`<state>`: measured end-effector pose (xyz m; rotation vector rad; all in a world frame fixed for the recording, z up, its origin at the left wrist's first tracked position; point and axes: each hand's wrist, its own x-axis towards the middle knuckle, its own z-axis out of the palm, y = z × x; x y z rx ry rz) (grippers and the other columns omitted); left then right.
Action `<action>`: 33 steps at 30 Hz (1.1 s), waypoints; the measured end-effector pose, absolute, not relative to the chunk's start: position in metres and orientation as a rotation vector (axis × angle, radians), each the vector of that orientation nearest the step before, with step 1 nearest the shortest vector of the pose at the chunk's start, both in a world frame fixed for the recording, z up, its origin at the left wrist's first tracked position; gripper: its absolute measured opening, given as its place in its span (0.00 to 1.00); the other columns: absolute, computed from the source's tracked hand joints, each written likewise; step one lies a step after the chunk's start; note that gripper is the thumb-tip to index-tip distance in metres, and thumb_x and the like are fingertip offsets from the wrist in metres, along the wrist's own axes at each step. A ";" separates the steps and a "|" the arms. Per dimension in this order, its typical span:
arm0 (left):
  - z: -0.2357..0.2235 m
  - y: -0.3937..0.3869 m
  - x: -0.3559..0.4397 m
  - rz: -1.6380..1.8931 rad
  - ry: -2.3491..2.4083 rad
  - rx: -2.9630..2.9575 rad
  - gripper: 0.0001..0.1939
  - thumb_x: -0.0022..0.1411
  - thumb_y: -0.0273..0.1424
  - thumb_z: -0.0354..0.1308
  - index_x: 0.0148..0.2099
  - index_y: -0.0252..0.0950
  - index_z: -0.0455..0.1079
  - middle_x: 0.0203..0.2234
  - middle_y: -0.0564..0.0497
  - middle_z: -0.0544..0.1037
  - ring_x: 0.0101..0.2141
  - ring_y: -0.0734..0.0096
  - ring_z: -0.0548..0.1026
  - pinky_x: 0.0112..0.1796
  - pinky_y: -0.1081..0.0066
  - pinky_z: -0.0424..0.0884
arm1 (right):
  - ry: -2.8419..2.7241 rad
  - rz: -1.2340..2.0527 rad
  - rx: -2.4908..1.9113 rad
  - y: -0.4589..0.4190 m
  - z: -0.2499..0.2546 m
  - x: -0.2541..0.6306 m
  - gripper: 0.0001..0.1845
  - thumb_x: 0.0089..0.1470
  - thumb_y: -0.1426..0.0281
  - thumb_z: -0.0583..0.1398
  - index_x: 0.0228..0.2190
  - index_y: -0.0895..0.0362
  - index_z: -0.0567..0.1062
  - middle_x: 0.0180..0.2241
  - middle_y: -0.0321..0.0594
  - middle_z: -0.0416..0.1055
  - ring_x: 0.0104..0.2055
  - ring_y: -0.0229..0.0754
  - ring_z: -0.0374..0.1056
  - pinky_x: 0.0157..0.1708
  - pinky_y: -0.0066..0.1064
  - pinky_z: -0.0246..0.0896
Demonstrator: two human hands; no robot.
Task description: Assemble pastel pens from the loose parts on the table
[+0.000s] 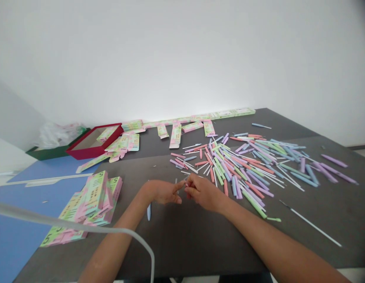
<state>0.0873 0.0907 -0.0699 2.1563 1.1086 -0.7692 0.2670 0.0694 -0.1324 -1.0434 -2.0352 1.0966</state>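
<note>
Pastel plastic pen parts (220,169) lie scattered right of centre. Left hand (164,192) and right hand (202,191) meet near centre, fingers partly curled; any held item cannot be determined.

Left hand (167,192) reaches toward one o'clock, right hand (202,190) toward ten; fingertips meet, right fingers curled, forearms angled inward.

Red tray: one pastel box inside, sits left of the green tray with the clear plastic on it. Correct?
Wrong side. Head view shows the red tray to the right of the green tray. Rest holds: pastel box inside the red, clear plastic on the green.
</note>
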 end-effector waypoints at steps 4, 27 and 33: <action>-0.072 0.093 0.086 -0.767 1.075 2.145 0.27 0.63 0.36 0.51 0.62 0.35 0.53 0.28 0.50 0.79 0.27 0.67 0.74 0.27 0.74 0.66 | -2.152 0.954 -0.900 0.067 -0.124 0.269 0.08 0.57 0.70 0.56 0.36 0.54 0.75 0.33 0.37 0.75 0.35 0.39 0.69 0.33 0.28 0.56; -0.079 0.094 0.084 -0.780 1.045 2.027 0.23 0.63 0.37 0.50 0.58 0.34 0.56 0.30 0.48 0.79 0.26 0.68 0.75 0.25 0.75 0.67 | -2.298 0.794 -0.877 0.062 -0.120 0.274 0.05 0.58 0.73 0.53 0.36 0.56 0.69 0.32 0.38 0.72 0.33 0.39 0.66 0.31 0.28 0.52; -0.077 0.091 0.089 -0.767 1.018 2.040 0.17 0.64 0.35 0.51 0.53 0.35 0.62 0.35 0.47 0.78 0.27 0.69 0.76 0.27 0.74 0.68 | -2.370 0.729 -0.925 0.054 -0.120 0.266 0.07 0.59 0.71 0.52 0.40 0.56 0.68 0.33 0.41 0.72 0.34 0.42 0.67 0.30 0.29 0.49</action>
